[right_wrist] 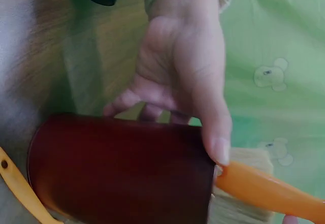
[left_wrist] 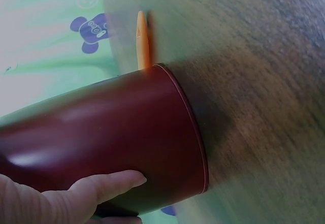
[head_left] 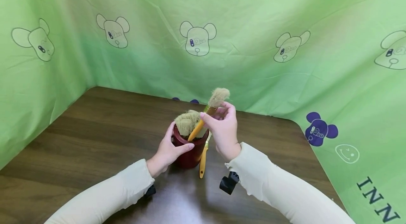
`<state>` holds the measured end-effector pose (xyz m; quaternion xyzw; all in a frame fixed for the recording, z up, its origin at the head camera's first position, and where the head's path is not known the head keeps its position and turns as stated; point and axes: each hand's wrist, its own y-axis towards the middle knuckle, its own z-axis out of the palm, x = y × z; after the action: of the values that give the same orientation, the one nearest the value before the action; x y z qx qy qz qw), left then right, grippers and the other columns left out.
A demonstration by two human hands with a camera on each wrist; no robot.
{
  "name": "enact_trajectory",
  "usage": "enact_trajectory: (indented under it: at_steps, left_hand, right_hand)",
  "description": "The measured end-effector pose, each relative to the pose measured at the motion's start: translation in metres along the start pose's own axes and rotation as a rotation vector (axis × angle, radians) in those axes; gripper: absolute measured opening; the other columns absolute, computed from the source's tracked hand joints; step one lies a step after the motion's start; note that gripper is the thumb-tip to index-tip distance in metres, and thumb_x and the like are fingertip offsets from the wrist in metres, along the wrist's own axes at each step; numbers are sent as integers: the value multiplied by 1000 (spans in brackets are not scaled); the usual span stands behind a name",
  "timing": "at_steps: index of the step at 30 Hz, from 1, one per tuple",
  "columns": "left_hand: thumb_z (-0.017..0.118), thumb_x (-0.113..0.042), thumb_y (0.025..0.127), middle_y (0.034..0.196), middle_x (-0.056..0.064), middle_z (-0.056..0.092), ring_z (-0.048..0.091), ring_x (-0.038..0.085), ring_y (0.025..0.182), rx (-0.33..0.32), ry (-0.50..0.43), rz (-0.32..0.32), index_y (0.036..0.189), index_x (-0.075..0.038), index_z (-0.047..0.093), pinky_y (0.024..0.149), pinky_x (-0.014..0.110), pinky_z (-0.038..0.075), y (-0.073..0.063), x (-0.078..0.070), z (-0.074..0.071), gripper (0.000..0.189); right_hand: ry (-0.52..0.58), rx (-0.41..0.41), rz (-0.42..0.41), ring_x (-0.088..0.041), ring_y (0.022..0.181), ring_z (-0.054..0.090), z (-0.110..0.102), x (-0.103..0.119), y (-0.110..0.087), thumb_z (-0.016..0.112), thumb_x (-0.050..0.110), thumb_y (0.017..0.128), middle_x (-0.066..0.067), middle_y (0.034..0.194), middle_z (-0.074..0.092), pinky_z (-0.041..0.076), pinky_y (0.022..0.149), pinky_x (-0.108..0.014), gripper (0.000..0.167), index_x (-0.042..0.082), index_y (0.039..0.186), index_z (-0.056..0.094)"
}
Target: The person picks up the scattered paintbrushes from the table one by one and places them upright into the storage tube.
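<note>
A dark red cylindrical container (head_left: 187, 158) stands upright on the table, with pale bristle ends of paintbrushes (head_left: 186, 122) showing at its mouth. My left hand (head_left: 166, 153) grips the container, its thumb near the rim in the head view. My right hand (head_left: 224, 125) pinches a paintbrush (head_left: 197, 128) near its bristles; the brush tilts, bristles up, with the orange handle's end at the container's rim. In the right wrist view that handle (right_wrist: 269, 186) sits close to the left thumb. Another paintbrush with an orange handle (head_left: 202, 164) lies on the table beside the container.
The brown wooden table (head_left: 95, 139) is walled by a green cloth (head_left: 152, 61) with bear-head prints at the back and sides. A black wrist device (head_left: 229, 183) hangs below the right sleeve (head_left: 263, 171); another shows at the left cuff.
</note>
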<state>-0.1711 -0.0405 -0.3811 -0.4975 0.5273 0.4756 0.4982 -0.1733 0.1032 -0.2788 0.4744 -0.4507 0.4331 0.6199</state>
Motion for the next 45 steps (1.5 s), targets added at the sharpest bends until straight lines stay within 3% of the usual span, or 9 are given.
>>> enact_trajectory:
  at_steps: [10,16,21,25,28,31,34,40,45]
  left_hand:
    - [80,-14,76,137,20,40,44,34,122,3,-20,0,153,-9,15,101,51,36,0,2,5,101]
    - [80,-13,77,136,19,41,43,34,123,-2,-33,12,153,-9,17,102,50,35,-1,1,5,99]
    - [79,-13,77,136,20,41,42,35,124,-7,-26,9,152,-11,18,101,52,34,0,0,4,97]
    - [79,-13,77,137,20,40,40,36,126,-7,-21,-4,153,-12,17,101,54,34,-1,-1,3,98]
    - [79,-13,77,138,20,40,40,35,127,-8,-24,-2,153,-12,17,102,54,34,0,-1,3,98]
    - [79,-13,76,137,20,40,41,35,126,-7,-24,4,153,-12,17,101,54,34,0,-1,3,99]
    - [79,-13,76,137,20,41,42,35,125,-6,-18,4,153,-12,18,101,54,35,-1,0,2,98]
    - [79,-14,77,137,19,40,41,35,126,-7,-4,3,153,-13,17,101,53,34,0,0,-1,98]
    - [79,-15,77,139,19,40,41,35,126,-22,5,22,153,-13,19,102,53,33,0,0,-2,97]
  right_hand:
    - [-2,55,76,-13,77,48,2,-14,-4,68,-8,80,-8,96,44,53,60,-24,52,0,122,39]
    - [-11,68,42,-12,77,47,0,-19,-6,67,-8,79,-7,92,44,52,59,-23,44,-1,115,43]
    - [23,-6,6,-9,74,52,-9,-19,1,61,1,89,-4,89,46,52,61,-22,27,0,112,47]
    - [21,-101,45,-9,70,53,-24,-28,15,52,5,96,-3,89,47,53,60,-22,18,0,113,46]
    - [-127,-32,185,-12,73,54,-43,-48,26,51,2,95,-9,98,50,54,59,-25,30,-2,124,42]
    - [-384,169,395,-20,75,57,-60,-74,29,53,0,92,-22,109,53,53,54,-28,51,-3,138,32]
    - [-603,352,519,-26,71,59,-69,-97,22,61,3,87,-25,110,55,52,48,-33,66,-3,143,26]
    - [-901,457,409,-20,57,55,-63,-116,8,76,16,74,-9,73,58,45,44,-35,75,-5,136,40]
    - [-966,495,328,-16,49,50,-59,-117,1,81,18,71,-5,63,56,43,43,-31,73,-7,130,45]
